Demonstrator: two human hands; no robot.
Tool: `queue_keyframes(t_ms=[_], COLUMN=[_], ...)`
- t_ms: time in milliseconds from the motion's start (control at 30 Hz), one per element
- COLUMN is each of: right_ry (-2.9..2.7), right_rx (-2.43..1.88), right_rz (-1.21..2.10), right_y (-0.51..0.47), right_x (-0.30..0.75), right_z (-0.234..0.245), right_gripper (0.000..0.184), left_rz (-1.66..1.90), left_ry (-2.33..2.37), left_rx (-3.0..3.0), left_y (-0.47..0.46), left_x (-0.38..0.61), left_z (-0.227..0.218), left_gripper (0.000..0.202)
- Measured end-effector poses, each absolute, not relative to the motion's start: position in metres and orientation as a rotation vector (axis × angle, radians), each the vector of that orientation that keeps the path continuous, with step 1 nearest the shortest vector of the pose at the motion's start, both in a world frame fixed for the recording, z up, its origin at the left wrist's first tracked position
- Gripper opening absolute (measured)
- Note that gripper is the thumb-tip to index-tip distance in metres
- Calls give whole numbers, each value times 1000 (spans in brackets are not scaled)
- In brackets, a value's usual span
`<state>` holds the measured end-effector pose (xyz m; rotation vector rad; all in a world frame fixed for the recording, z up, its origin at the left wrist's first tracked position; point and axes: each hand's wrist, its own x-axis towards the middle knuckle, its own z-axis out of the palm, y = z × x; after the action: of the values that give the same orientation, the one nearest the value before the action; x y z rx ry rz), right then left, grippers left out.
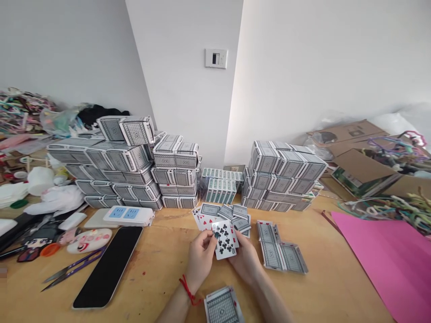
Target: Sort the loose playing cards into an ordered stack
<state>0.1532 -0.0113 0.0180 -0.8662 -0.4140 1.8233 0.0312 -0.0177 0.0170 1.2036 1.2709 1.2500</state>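
My left hand (204,249) pinches a ten of clubs playing card (225,240), its face toward me. Behind it, partly covered, shows a red-suited card (235,237), gripped at the side by my right hand (245,255). Just beyond my hands, loose playing cards (210,209) lie spread on the table, some face down and a few red and black ones face up. Between my forearms rests a face-down stack of cards (222,307). To the right of my right hand lie grey-backed decks (279,249) in clear wrap.
Blocks built of card decks stand at the back left (114,172) and back right (283,175), with green-edged boxes (220,186) between. On the left lie a phone (109,267), snips (72,269) and a power strip (129,215). Pink paper (380,255) and open cardboard boxes (363,170) occupy the right.
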Motion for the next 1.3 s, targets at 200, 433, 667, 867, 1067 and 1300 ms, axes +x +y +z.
queue_keyframes(t_ms=[200,433,667,867,1067,1300], right_ry=[-296,-568,-608,-601,-503,-611], right_rx=[-742,-624,-708,-834,-828,-902], right_rz=[1919,1881,1777,1745,1659,1636], right_y=[-11,-15,-16,-15,-10,-12], right_x=[154,148,146,147,150,151], right_z=[20,25,18,14,12,16], right_gripper=[21,22,16,24,19,16], left_rz=[1263,1435,1480,1393,1315,1283], left_ry=[1217,1366,1389,1323,1262,1261], left_rx=[1204,1109,1207,1191,1177,1142], left_y=[-19,-22,-19,-17,-19,-18], left_x=[33,35,35,30,33,30], left_z=[19,28,21,17,24,24], left_gripper=[17,19,18,12,17,19])
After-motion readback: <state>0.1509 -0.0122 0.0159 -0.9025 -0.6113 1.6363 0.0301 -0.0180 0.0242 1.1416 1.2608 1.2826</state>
